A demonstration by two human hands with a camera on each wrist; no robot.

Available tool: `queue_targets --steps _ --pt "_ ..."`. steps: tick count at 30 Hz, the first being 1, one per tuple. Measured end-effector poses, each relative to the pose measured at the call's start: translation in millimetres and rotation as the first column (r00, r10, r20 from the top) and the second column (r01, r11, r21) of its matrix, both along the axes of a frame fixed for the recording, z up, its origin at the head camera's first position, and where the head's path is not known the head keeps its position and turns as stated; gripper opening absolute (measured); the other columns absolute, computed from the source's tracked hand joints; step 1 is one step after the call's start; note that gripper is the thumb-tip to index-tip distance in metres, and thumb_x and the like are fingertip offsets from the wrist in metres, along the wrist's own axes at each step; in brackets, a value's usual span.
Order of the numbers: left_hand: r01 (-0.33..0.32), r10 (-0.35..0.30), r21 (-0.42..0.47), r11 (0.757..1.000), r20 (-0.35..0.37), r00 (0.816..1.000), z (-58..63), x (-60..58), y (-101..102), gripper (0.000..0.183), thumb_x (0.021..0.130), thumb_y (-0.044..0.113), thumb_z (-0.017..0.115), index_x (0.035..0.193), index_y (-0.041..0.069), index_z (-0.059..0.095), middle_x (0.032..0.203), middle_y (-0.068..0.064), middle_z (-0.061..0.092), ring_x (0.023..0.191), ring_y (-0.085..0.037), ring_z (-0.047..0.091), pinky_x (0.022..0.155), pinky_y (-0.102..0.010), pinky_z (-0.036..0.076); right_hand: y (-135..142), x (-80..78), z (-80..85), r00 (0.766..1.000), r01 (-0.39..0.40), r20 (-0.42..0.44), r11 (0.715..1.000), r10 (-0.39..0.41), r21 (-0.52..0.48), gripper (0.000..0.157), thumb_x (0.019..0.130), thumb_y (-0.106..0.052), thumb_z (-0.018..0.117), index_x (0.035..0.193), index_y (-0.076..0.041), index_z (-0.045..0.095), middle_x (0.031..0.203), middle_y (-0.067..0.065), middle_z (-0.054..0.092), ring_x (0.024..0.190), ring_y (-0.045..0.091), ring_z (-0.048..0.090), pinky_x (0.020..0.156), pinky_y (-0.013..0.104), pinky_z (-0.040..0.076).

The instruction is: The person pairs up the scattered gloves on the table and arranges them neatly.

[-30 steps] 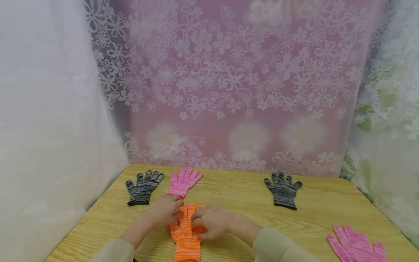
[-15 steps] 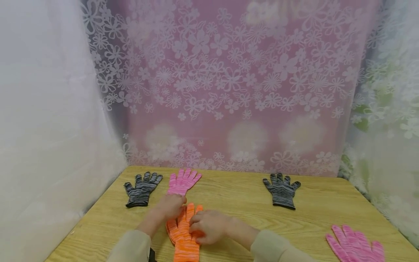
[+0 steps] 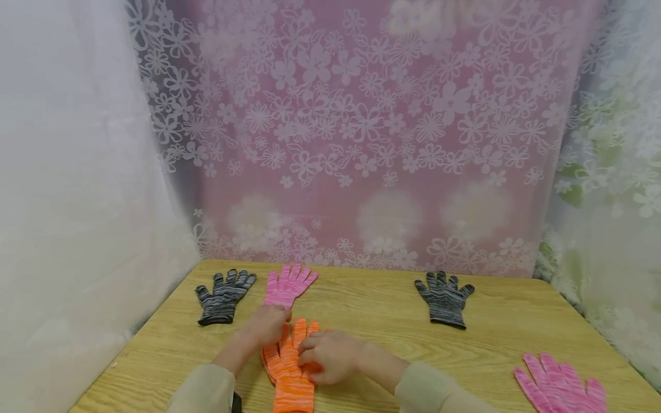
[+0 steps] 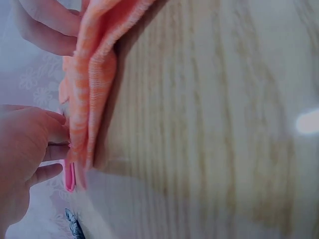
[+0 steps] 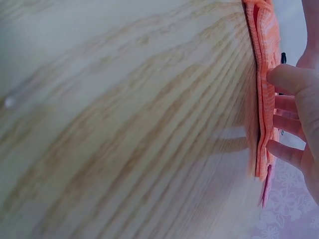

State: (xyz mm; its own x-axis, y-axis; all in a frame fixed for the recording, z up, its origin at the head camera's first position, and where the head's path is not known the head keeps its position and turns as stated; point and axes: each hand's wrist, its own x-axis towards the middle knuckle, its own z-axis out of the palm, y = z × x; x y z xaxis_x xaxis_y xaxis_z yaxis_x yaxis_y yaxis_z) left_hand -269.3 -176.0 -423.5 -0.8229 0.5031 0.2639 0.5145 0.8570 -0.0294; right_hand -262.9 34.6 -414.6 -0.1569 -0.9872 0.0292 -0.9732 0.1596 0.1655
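Observation:
An orange knitted glove (image 3: 293, 378) lies flat on the table, fingers pointing away, with another orange layer showing under its left edge. My left hand (image 3: 267, 326) is at its far left fingertips and pinches one of them; the left wrist view shows those fingers at the edge of the stacked orange fabric (image 4: 82, 104). On the glove's right side rests my right hand (image 3: 333, 355), its fingers spread and touching the top in the right wrist view (image 5: 294, 109). A pink glove (image 3: 289, 285) lies just beyond the left hand, its cuff partly covered.
A dark grey striped glove (image 3: 224, 297) lies at the far left of the wooden table (image 3: 372, 310). Another grey glove (image 3: 444, 301) is at the far right, and a pink glove (image 3: 563, 384) at the near right. A flowered curtain (image 3: 361, 143) hangs behind.
My left hand has shifted slightly right along the orange glove's fingertips. My right hand has settled on its right side. The other gloves have stayed put.

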Motion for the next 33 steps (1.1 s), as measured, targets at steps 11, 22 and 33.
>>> queue_targets --steps 11,22,33 --pt "0.005 -0.006 -0.016 1.0 -0.088 0.996 -3.7 4.3 -3.2 0.006 0.08 0.009 0.067 0.085 0.008 0.064 0.08 -0.003 0.058 0.075 -0.022 0.058 0.067 -0.037 0.047 -1.1 0.8 0.0 0.999 -0.009 0.037 1.0 0.009 -0.001 0.028 0.091 -0.034 0.056 0.115 -0.021 0.064 0.118 -0.005 0.057 0.11 0.006 0.051 0.091 0.019 0.038" --pt "0.196 -0.198 -0.104 0.975 -0.01 0.98 7.9 25.9 -2.4 0.011 0.082 0.013 0.065 0.073 0.016 0.059 0.067 0.007 0.044 0.06 -0.01 0.046 0.056 -0.028 0.038 -0.1 9.2 3.2 0.998 -0.035 0.058 0.998 0.038 -0.052 0.026 0.09 -0.035 0.058 0.11 -0.021 0.064 0.113 -0.005 0.056 0.101 0.006 0.051 0.085 0.016 0.038" --pt "0.132 -0.139 0.078 0.988 0.1 0.985 13.2 27.8 -18.6 0.007 0.082 0.011 0.065 0.076 0.012 0.062 0.07 0.006 0.052 0.062 -0.01 0.05 0.058 -0.029 0.042 0.7 12.7 1.5 0.997 -0.038 0.06 0.998 0.041 -0.039 0.028 0.091 -0.037 0.056 0.113 -0.022 0.063 0.112 -0.007 0.055 0.098 0.004 0.052 0.08 0.012 0.039"
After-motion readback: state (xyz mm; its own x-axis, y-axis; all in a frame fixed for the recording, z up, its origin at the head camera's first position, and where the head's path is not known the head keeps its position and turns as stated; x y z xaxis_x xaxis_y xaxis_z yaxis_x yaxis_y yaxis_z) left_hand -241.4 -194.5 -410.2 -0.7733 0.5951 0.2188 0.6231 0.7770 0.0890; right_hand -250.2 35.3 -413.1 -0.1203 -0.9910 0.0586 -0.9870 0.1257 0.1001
